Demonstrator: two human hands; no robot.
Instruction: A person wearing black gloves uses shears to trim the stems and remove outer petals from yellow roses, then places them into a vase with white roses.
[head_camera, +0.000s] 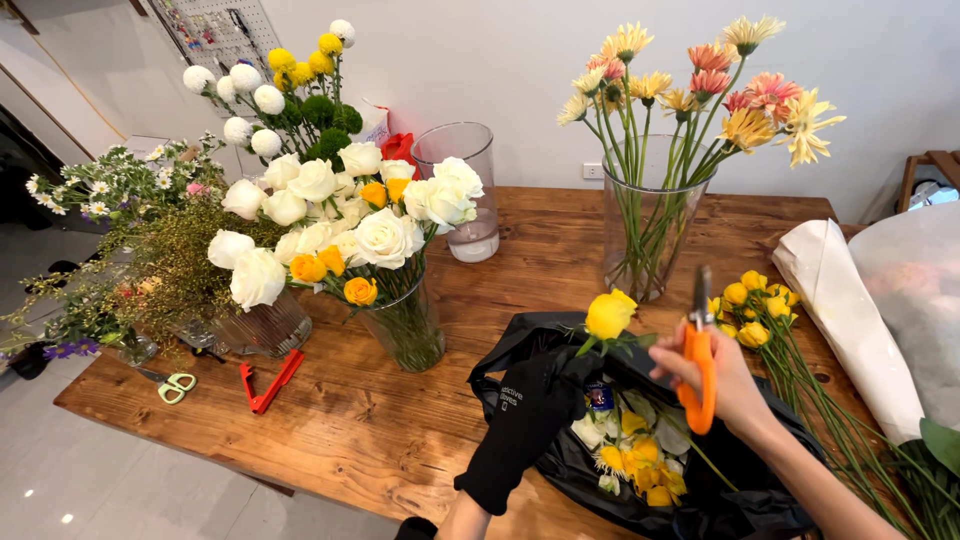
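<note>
White wall stands behind our wooden table (400, 440), with a pegboard of tools up at eleven o'clock. Our left hand (525, 420), in a black glove, closes around the stem of a yellow rose (610, 314), just under the bloom. The stem's long axis tilts from the glove up toward one o'clock, bloom at the top. Our bare right hand (725, 385) grips orange scissors (700, 360) by the handles, blades pointing to twelve and nearly together, standing at three o'clock from the rose, close but apart from it. The left hand is the nearer one, already touching the stem; the scissors would meet it from the right, across its axis.

Below both hands lies a black bag (560, 465) holding yellow and white petals.

We count one rose in hand, one pair of orange scissors, one pair of green scissors (172, 384) at nine o'clock, and one red tool (268, 380) beside them. Three clear vases show: one of white and orange roses (405, 325), one of gerberas (645, 240), one without flowers (462, 190). One bunch of small yellow roses (752, 305) lies at two o'clock, next to a white paper wrap (840, 320).
</note>
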